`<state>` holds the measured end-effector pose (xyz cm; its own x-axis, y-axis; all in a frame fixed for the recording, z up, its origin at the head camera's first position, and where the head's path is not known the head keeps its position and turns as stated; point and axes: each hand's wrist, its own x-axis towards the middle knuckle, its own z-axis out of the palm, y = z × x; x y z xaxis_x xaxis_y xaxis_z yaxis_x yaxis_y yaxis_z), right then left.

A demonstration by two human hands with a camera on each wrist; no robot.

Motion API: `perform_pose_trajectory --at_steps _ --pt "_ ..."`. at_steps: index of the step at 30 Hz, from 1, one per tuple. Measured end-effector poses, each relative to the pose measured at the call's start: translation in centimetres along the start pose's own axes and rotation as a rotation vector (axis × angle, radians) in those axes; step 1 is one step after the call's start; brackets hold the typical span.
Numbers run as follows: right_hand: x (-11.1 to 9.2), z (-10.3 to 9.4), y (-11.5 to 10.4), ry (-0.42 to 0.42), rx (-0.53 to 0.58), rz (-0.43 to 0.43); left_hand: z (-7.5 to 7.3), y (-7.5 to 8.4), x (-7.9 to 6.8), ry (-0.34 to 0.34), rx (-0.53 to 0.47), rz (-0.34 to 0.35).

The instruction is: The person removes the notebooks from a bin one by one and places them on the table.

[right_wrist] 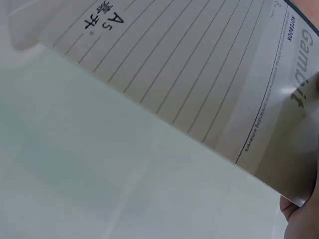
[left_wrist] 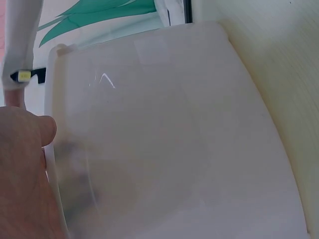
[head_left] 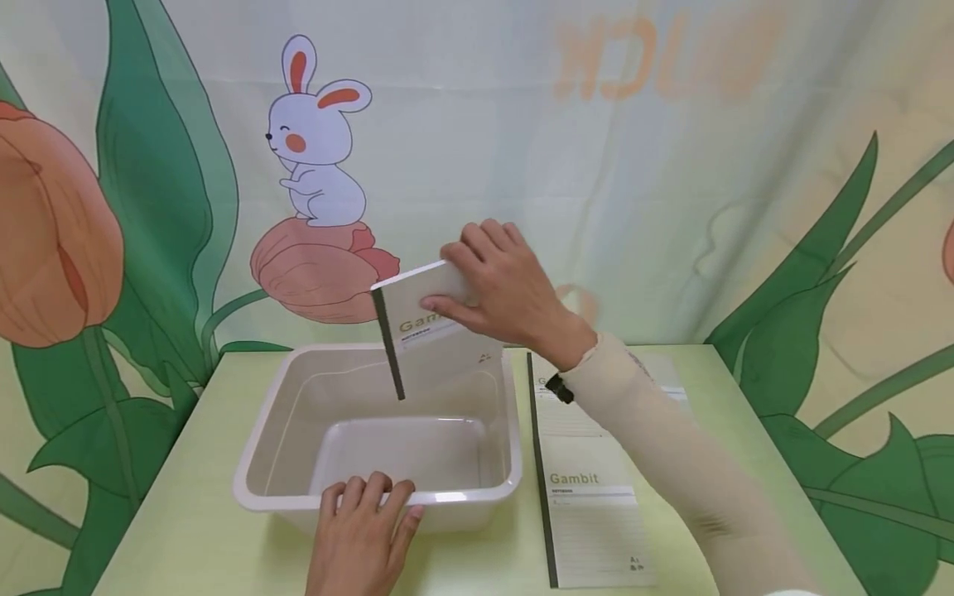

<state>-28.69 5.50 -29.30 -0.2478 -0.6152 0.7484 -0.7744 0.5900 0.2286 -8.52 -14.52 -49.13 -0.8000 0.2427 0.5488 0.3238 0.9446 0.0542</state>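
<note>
My right hand [head_left: 503,285] pinches a notebook [head_left: 432,319] by its top corner, thumb on the front cover. The notebook hangs tilted above the back of a beige plastic basin [head_left: 376,498], its dark spine to the left. In the right wrist view, the "Gambit" lettering and ruled lines of the notebook cover [right_wrist: 174,64] face the camera. With fingers over the near rim and thumb outside, my left hand [head_left: 361,530] grips the basin. The left wrist view shows that hand [left_wrist: 25,169] at the rim beside the basin's outer wall [left_wrist: 164,129]. Inside, the basin's floor shows bare.
Right of the basin, a notebook [head_left: 596,513] lies on the light green table [head_left: 186,497]. Behind it lies another notebook [head_left: 570,414], partly hidden under my right forearm. A curtain [head_left: 477,149] printed with a rabbit and tulips hangs behind the table.
</note>
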Motion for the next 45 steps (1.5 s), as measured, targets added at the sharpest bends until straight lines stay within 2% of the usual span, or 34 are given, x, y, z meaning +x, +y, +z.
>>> perform_pose_trajectory --at_steps 5,9,17,22,28,34,38,45 --pt "-3.2 -3.6 2.3 0.102 0.014 0.130 0.1 0.1 -0.2 0.006 -0.014 -0.005" --pt "-6.5 -6.0 4.0 0.123 -0.015 0.203 0.1 0.3 -0.2 0.015 -0.021 -0.003" --pt "-14.3 -9.3 7.2 0.054 -0.059 0.334 0.0 0.4 -0.2 0.009 -0.025 -0.006" --pt "-19.7 -10.5 8.9 -0.071 -0.087 0.394 0.1 0.5 -0.1 0.006 -0.029 -0.005" --pt "-25.8 -10.3 10.3 -0.299 -0.104 0.454 0.1 0.6 0.0 0.006 -0.042 -0.015" --pt "-32.2 -8.1 11.8 -0.483 -0.052 0.524 0.1 0.6 0.0 -0.008 -0.051 -0.021" --pt "-34.6 -6.6 12.1 -0.564 -0.006 0.573 0.1 0.5 0.0 -0.010 -0.049 -0.021" --pt "-37.3 -4.1 11.9 -0.728 0.045 0.629 0.1 0.6 0.1 0.002 -0.051 -0.021"
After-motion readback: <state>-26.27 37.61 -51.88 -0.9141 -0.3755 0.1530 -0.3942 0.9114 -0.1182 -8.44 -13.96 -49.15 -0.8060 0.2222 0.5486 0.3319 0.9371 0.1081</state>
